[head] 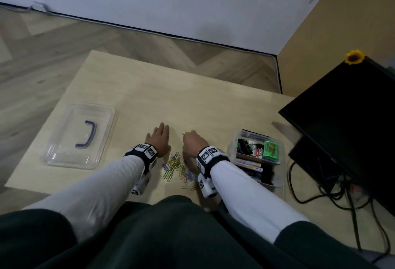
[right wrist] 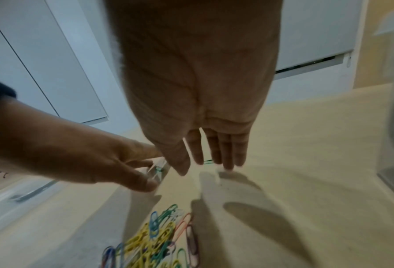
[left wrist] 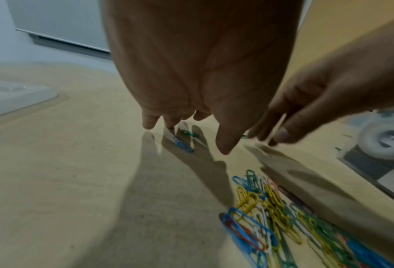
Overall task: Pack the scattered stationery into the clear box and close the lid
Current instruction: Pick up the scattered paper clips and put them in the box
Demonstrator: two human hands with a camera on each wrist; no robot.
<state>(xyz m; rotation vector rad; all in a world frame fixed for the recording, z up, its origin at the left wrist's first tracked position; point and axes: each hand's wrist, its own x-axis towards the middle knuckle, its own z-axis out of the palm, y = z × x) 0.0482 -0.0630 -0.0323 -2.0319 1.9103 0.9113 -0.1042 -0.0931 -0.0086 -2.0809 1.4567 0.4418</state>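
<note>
On a pale wooden table (head: pixel 132 89), the clear lid (head: pixel 81 136) with its dark handle is seen lying flat at the far left, well apart from the clear box (head: pixel 257 157) at the right, which is left uncovered. Between them, both hands are lowered over the tabletop. The left hand (head: pixel 159 139) is held palm down with its fingers extended and spread; nothing is gripped by it. Just beside its fingertips a blue paper clip (left wrist: pixel 183 145) and a green paper clip (left wrist: pixel 190 134) are shown lying apart from the rest, a detail caught only by the left wrist view. A heap of coloured paper clips (head: pixel 177 167) is spread between the wrists, near the table's front edge, in yellow, green, blue, white and pink. The right hand (head: pixel 193 143) is held with its fingers straight and pointed down at the table; a single thin clip (head: pixel 186 133) is seen at its fingertips in the head view, though whether it is touched cannot be told. Nothing is seen pinched by that hand in the right wrist view. The box is shown partly filled with black binder clips, a green case and other items too blurred to name. To its right, a black monitor (head: pixel 346 123) with a yellow flower (head: pixel 354 57) on its corner is stood at the table's edge, with black cables (head: pixel 320 189) trailed below it
</note>
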